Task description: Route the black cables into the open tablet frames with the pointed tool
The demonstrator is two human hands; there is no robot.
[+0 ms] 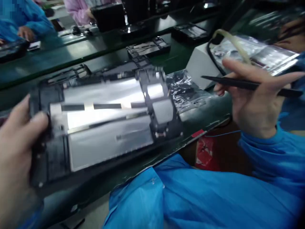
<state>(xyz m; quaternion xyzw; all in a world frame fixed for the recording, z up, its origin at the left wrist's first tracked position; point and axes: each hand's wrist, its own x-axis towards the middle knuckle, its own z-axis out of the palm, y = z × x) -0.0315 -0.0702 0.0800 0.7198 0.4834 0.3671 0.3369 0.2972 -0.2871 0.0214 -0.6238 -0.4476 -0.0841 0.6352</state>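
Left hand (pixel 16 149): fingers closed on the left end of the device frame, thumb pressed on its upper face.
Device frame (pixel 107 127): a black open chassis with silvery plates inside and a dark strip across them; it sits tilted at the near edge of the bench, between the two hands.
Plastic wrap (pixel 184 90): crinkled clear film lying just right of the frame, touching its far right corner.
Right hand (pixel 254 101): fingers pinched together on black tweezers (pixel 240 83), raised above the bench and apart from the frame; the tips point left.
White box (pixel 199 65): stands behind the wrap, with a black cable and a pale tube running over it and shiny foil bags (pixel 259 54) on top.
In the way: nothing covers the frame's middle; the left hand hides its left end.
Other frames (pixel 149 47): similar black parts lie farther back on the belt.
Co-workers: a blue sleeve (pixel 30 22) at far left and a pink one (pixel 79 11) beside it, across the line.
Surface: a dark green glossy bench (pixel 78 52) with a second lane behind.
Foreground: the person's blue smock (pixel 202 194) fills the lower right.
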